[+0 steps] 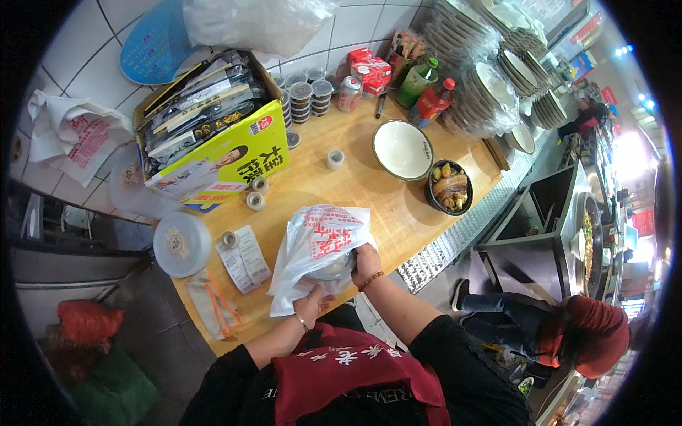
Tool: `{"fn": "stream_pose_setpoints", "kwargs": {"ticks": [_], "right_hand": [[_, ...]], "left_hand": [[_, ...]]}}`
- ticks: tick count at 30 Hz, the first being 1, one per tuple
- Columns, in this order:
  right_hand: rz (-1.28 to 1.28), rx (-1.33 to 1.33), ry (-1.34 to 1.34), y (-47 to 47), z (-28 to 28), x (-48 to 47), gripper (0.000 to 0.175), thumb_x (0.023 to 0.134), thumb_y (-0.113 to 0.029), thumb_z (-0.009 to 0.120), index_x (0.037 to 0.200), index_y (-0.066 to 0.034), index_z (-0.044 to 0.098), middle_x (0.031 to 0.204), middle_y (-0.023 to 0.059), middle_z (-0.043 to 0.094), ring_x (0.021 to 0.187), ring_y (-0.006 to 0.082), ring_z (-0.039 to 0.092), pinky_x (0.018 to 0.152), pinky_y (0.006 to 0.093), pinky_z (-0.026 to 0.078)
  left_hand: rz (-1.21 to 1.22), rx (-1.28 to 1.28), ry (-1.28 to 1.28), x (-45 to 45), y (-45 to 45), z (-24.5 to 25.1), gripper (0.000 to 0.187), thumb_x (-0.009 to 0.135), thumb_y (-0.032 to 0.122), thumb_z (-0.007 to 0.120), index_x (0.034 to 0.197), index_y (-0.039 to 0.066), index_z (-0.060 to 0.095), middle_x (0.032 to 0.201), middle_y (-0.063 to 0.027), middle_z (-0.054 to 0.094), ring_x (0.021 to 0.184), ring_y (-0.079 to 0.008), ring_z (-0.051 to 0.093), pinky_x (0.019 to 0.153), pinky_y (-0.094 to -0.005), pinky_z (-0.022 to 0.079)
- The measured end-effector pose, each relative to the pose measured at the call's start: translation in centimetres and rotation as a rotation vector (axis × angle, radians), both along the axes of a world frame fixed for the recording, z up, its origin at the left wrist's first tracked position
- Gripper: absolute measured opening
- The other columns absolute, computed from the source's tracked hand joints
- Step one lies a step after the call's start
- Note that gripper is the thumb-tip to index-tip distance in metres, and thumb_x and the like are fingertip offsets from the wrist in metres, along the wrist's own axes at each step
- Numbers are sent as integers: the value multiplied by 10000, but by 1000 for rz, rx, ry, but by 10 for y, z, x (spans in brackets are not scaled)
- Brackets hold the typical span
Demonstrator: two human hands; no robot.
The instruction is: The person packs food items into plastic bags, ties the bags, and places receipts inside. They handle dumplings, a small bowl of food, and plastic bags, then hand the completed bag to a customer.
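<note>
A white plastic bag (pixel 319 245) with red printing lies partly over a round clear plastic container (pixel 333 269) at the table's near edge. My right hand (pixel 367 266), with a beaded bracelet at the wrist, grips the container's right side and the bag's edge there. Below the bag's near edge is my left hand (pixel 313 304), palm turned up beside the container; part of its fingers is hidden, so its hold is unclear. Left of the bag lie printed paper slips (pixel 248 266) with a small roll (pixel 229 239) on top.
On the wooden table (pixel 351 183) stand an empty white bowl (pixel 402 149), a black bowl of food (pixel 450 189) and a yellow box of packets (pixel 229 160). Round plastic lids (pixel 181 245) overhang the left edge. Wrapped bowls (pixel 487 93) are stacked behind. A person (pixel 575 333) stands at right.
</note>
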State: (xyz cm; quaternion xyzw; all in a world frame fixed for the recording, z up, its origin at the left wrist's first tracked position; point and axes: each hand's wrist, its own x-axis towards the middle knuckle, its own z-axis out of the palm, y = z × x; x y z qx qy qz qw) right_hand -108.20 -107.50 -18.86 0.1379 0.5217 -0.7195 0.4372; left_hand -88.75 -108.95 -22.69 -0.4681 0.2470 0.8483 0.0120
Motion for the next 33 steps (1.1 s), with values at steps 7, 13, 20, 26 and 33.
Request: {"fn": "stream_pose_setpoints", "kwargs": {"ticks": [7, 13, 20, 26, 33], "right_hand": [[114, 98, 174, -21, -7, -17, 260, 1007, -243, 516, 1082, -25, 635, 987, 60, 646, 876, 181, 613, 832, 344, 499], [499, 565, 707, -37, 13, -37, 503, 901, -454, 587, 1117, -8, 672, 1048, 289, 671, 1009, 416, 648, 887, 451, 485], [954, 667, 1154, -12, 146, -107, 367, 871, -359, 631, 1039, -45, 723, 1085, 221, 685, 1019, 391, 651, 925, 452, 505], [678, 578, 1776, -115, 159, -261, 273, 824, -190, 668, 1073, -88, 716, 1035, 148, 694, 1014, 340, 639, 900, 427, 514], [598, 485, 2275, -258, 118, -388, 336, 807, -46, 587, 1142, -53, 613, 1256, 156, 570, 1229, 336, 500, 1032, 424, 433]], "left_hand": [[-322, 157, 107, -16, 13, 66, 397, 1062, 332, 401, 1276, 38, 561, 1192, -100, 676, 1056, -208, 657, 841, -329, 530], [-345, 199, 147, -17, -25, 84, 442, 1050, 380, 407, 1285, 42, 569, 1224, -107, 655, 1066, -223, 647, 880, -370, 522], [-500, -100, 162, 16, -69, 114, 368, 1028, 300, 496, 1217, 7, 616, 1077, -93, 702, 933, -172, 675, 818, -309, 555], [-344, -740, 10, -5, -127, 195, 224, 947, 113, 574, 1102, -22, 662, 910, -84, 701, 800, -159, 673, 738, -295, 554], [-297, -1858, -300, -99, -97, 245, 455, 688, 258, 772, 1066, 27, 668, 1336, -215, 477, 1237, -428, 440, 1020, -548, 383]]}}
